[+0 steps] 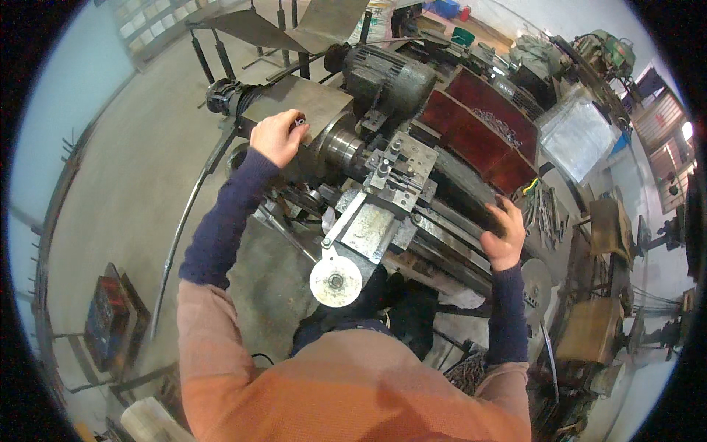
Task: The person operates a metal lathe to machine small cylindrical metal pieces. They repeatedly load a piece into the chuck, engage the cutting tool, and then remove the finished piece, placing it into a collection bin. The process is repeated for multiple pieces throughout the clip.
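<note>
Metal lathe (383, 214) runs across the middle, headstock toward 11 o'clock, bed sloping down toward 4 o'clock. Left hand (276, 136) at 11 o'clock, curled shut around a small metal handle (298, 119) on top of the headstock cover (294, 99), knuckles up. Right hand (504, 232) at 3 o'clock, fingers bent over the dark far end of the bed (479, 199), gripping its edge; nothing loose held. Chuck (340, 146) just right of the left hand, tool post (394, 173) right beside it, round handwheel (336, 280) hanging at 6 o'clock near the chest.

Risks, as judged from this:
- Long dark sleeve (221, 228) close to the chuck: catch and pull-in likely if the spindle turns while the handle is gripped.
- Torso leaning over the carriage, loose orange jumper (353, 383) near the handwheel: snagging possible.
- Right fingers wrapped over the bed edge: pinch if the carriage or tailstock slides that way.
- Red trays of swarf (479, 129) at 1 o'clock and loose tools (541, 214) at 3 o'clock: cuts on a careless reach.
- Whether the motor (387, 77) runs: cannot tell.
</note>
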`<state>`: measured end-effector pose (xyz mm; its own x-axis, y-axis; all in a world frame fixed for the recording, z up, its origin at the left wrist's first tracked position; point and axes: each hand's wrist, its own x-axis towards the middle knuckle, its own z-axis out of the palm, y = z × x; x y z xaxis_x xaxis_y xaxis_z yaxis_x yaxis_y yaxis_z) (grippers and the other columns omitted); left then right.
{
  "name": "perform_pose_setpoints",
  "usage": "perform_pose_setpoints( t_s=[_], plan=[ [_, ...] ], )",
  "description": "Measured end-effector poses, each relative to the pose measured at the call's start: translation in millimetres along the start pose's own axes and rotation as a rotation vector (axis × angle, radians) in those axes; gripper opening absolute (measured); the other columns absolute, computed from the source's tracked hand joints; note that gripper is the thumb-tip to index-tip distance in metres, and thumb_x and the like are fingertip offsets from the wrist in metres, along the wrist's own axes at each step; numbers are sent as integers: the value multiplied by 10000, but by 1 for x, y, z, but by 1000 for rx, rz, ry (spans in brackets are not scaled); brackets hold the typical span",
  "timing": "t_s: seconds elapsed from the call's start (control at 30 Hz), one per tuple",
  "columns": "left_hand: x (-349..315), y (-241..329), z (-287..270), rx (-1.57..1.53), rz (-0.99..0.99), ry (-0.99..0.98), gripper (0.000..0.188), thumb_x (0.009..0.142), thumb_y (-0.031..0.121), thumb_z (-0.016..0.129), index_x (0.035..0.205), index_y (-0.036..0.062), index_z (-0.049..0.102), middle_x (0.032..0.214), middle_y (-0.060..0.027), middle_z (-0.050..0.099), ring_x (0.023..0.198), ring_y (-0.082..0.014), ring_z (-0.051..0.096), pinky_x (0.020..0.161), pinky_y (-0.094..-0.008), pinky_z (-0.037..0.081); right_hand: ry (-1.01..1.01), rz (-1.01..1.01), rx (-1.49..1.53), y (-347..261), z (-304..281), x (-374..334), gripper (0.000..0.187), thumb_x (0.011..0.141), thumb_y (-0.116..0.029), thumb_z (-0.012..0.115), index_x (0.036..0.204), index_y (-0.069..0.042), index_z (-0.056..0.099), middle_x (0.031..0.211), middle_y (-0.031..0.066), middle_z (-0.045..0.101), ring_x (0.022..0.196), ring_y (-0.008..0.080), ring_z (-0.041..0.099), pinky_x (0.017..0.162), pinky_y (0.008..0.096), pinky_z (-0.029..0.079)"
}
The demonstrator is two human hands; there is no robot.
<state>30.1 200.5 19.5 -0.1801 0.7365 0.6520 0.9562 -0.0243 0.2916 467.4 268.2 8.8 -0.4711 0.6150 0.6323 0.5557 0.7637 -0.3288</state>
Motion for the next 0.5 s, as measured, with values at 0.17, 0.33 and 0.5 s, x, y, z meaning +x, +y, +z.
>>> perform_pose_setpoints(
  t_s=[0.17,0.33,0.5],
  plan=[
    [-39,92,-25,-690,-31,-269,164,783,110,615,901,-2,593,681,-122,613,621,-178,622,573,-293,474,-195,-81,285,-48,11,-11,447,552,-168,600,976,-27,603,1078,184,557,946,346,544,816,383,442],
    [-68,137,-18,-940,-70,-495,180,756,55,646,903,-42,608,702,-84,618,603,-105,590,550,-236,462,-372,-167,521,-104,26,-5,443,520,-141,586,946,-20,604,1012,168,568,849,337,547,740,377,460],
    [-84,141,-5,-1318,-346,-695,175,780,19,636,927,-71,607,772,-90,632,645,-132,604,613,-248,496,-357,-199,554,-115,22,-1,443,509,-129,583,936,-15,610,998,164,575,852,326,552,739,366,465]
  ],
)
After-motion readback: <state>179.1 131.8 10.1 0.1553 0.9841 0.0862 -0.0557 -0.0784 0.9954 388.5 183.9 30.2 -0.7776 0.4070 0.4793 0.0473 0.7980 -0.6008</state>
